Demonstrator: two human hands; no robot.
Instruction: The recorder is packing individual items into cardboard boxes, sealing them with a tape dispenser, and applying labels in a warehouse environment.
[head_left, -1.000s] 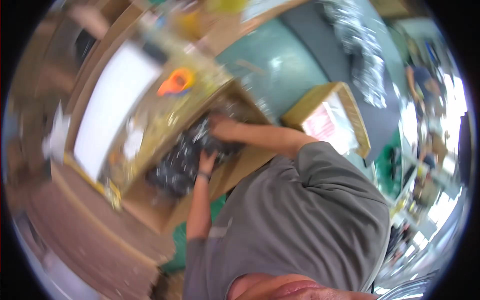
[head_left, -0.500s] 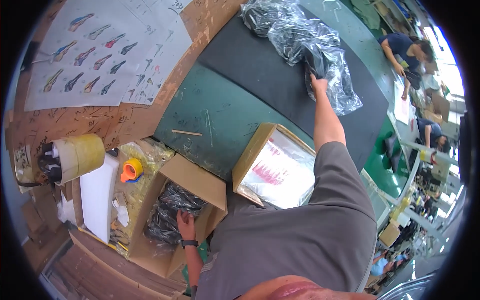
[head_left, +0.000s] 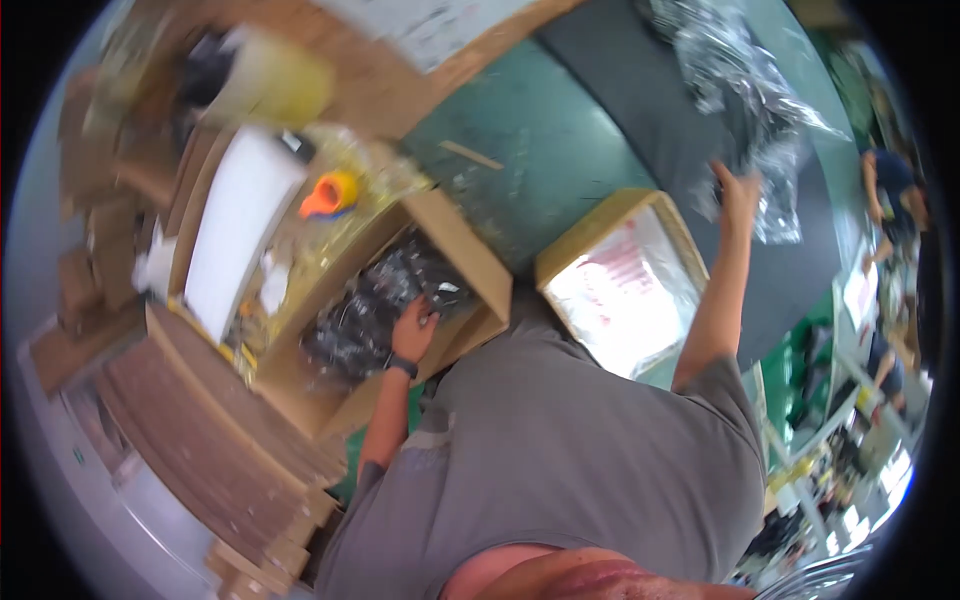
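My left hand (head_left: 411,329) reaches into an open cardboard box (head_left: 463,237) at the left, a dark band on its wrist. Its fingers rest slightly apart on dark items in clear plastic bags (head_left: 365,315) that fill the box. Over the black mat (head_left: 603,75) at the upper right, my right hand (head_left: 738,195) is stretched out with thumb and fingers apart. Just beyond its fingertips lies a crumpled clear plastic bag (head_left: 775,195) with something dark inside; blur hides whether they touch.
A second cardboard box (head_left: 577,237) with a white, red-marked plastic lining stands before my body. An orange tape dispenser (head_left: 331,194), a white foam sheet (head_left: 240,225) and a yellowish tub (head_left: 280,82) are at left. A wooden strip (head_left: 470,155) lies on the green table. People work at far right.
The whole view has swung, so the table and boxes sit farther right. My right hand has loosened from the bag, its fingers now spread. My left hand remains in the box.
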